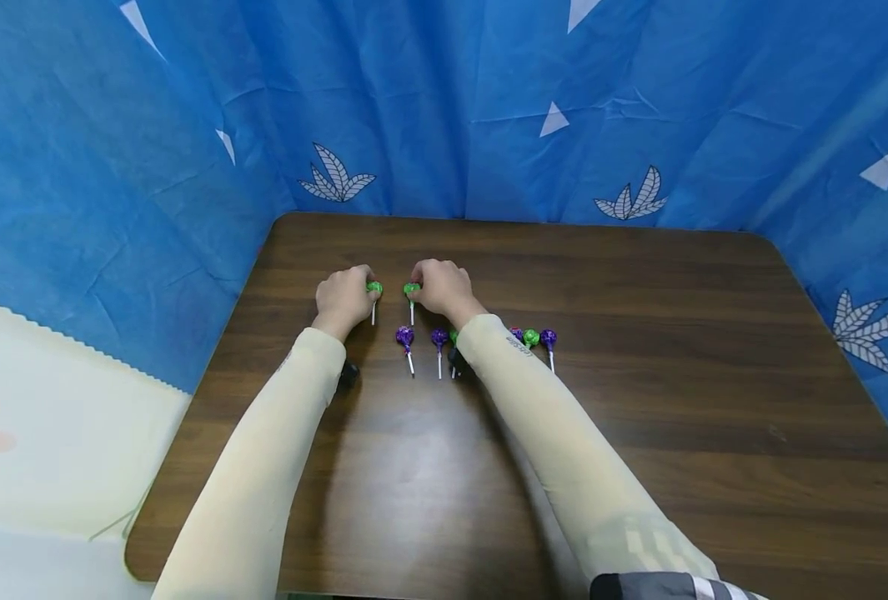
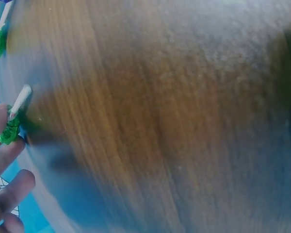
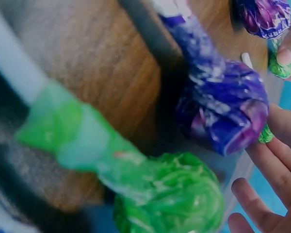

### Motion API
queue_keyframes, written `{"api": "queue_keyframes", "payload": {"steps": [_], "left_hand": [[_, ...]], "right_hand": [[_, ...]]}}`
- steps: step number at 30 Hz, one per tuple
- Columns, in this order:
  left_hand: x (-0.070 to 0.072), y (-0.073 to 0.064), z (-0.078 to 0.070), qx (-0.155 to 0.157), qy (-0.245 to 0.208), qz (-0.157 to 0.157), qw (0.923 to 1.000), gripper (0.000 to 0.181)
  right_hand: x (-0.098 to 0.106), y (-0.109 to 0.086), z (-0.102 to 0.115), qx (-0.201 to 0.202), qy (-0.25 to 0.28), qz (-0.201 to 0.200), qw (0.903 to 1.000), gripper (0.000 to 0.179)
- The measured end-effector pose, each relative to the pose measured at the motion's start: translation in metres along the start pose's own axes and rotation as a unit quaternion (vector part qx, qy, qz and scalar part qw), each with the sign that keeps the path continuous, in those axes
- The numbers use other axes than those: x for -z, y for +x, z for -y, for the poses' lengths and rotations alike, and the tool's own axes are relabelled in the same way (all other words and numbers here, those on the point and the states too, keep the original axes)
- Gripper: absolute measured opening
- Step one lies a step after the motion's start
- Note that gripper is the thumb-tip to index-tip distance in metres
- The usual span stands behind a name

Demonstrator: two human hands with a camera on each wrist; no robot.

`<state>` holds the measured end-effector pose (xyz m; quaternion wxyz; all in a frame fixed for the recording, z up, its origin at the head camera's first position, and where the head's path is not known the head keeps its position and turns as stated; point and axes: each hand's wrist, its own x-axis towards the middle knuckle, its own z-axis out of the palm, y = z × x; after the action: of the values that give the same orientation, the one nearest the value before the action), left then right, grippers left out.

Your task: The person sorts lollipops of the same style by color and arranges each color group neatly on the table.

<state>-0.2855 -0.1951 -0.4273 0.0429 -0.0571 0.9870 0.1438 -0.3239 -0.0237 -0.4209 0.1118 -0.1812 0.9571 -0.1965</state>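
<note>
Green wrapper on the first held lollipop (image 1: 374,287): the left hand (image 1: 344,300) pinches its head between thumb and finger, white stick toward 6 o'clock (clock read in the head view, 12 at the far edge of the wooden table (image 1: 714,383)). Second held lollipop (image 1: 411,288), also green, lies at its 3 o'clock, a short gap between; the right hand (image 1: 445,290) has the head between thumb and fingers, stick to 6. From table centre, left hand at 10 o'clock, right at 11. Left wrist view: the lower fingers stand apart from the pinch. At 6 o'clock from the second held lollipop lies a purple lollipop (image 1: 405,337); at 3 o'clock from that, another purple lollipop (image 1: 439,337), with a partly hidden green lollipop (image 3: 169,199) just beside it. Past the right sleeve (image 1: 556,417), farther toward 3, are a bright green head (image 1: 531,337) and an end purple lollipop (image 1: 549,337). Writing: pale letters on a purple wrapper (image 3: 274,22) in the right wrist view, too blurred to read; small dark lettering on the right sleeve, illegible. Blue curtain (image 1: 428,100) at 12, printed with white triangles and leaves.
</note>
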Motion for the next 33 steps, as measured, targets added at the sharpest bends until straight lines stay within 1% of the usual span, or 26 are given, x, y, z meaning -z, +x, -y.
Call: {"api": "queue_keyframes", "payload": {"steps": [4, 7, 10, 12, 13, 15, 17, 20, 22, 24, 27, 30, 33], "left_hand": [[0.0, -0.002, -0.001, -0.007, -0.004, -0.008, 0.9999, 0.037], [0.003, -0.005, -0.004, -0.018, -0.018, -0.033, 0.9991, 0.044], [0.009, -0.012, -0.012, -0.044, -0.041, -0.069, 0.9958, 0.047], [0.011, -0.019, -0.02, -0.072, -0.054, -0.084, 0.9923, 0.047], [0.011, -0.023, -0.026, -0.089, -0.061, -0.086, 0.9904, 0.046], [0.01, -0.032, -0.037, -0.126, -0.067, -0.08, 0.9865, 0.045], [0.006, -0.043, -0.049, -0.163, -0.067, -0.063, 0.9824, 0.044], [-0.002, -0.057, -0.065, -0.205, -0.055, -0.038, 0.9765, 0.043], [-0.008, -0.065, -0.074, -0.222, -0.038, -0.029, 0.9738, 0.043], [-0.013, -0.07, -0.08, -0.229, -0.018, -0.028, 0.9729, 0.043], [-0.021, -0.073, -0.087, -0.225, 0.007, -0.024, 0.974, 0.043], [-0.029, -0.071, -0.093, -0.216, 0.019, -0.016, 0.976, 0.042], [-0.036, -0.068, -0.098, -0.213, 0.025, -0.009, 0.9767, 0.041]], "right_hand": [[0.006, -0.003, -0.006, 0.005, 0.004, -0.009, 0.9999, 0.045], [0.02, -0.009, -0.016, 0.013, 0.016, -0.031, 0.9993, 0.049], [0.036, -0.019, -0.03, 0.026, 0.043, -0.057, 0.9971, 0.047], [0.046, -0.028, -0.041, 0.035, 0.072, -0.069, 0.9944, 0.045], [0.051, -0.033, -0.047, 0.039, 0.087, -0.071, 0.9929, 0.045], [0.057, -0.045, -0.059, 0.049, 0.111, -0.071, 0.9901, 0.045], [0.06, -0.057, -0.069, 0.057, 0.123, -0.065, 0.9886, 0.044], [0.06, -0.074, -0.083, 0.065, 0.107, -0.049, 0.9909, 0.043], [0.056, -0.086, -0.089, 0.071, 0.087, -0.035, 0.9931, 0.044], [0.049, -0.095, -0.094, 0.075, 0.063, -0.019, 0.995, 0.045], [0.037, -0.105, -0.1, 0.076, 0.033, -0.005, 0.9965, 0.047], [0.029, -0.112, -0.104, 0.074, 0.016, -0.003, 0.9971, 0.046], [0.024, -0.116, -0.107, 0.069, 0.013, -0.006, 0.9975, 0.041]]}}
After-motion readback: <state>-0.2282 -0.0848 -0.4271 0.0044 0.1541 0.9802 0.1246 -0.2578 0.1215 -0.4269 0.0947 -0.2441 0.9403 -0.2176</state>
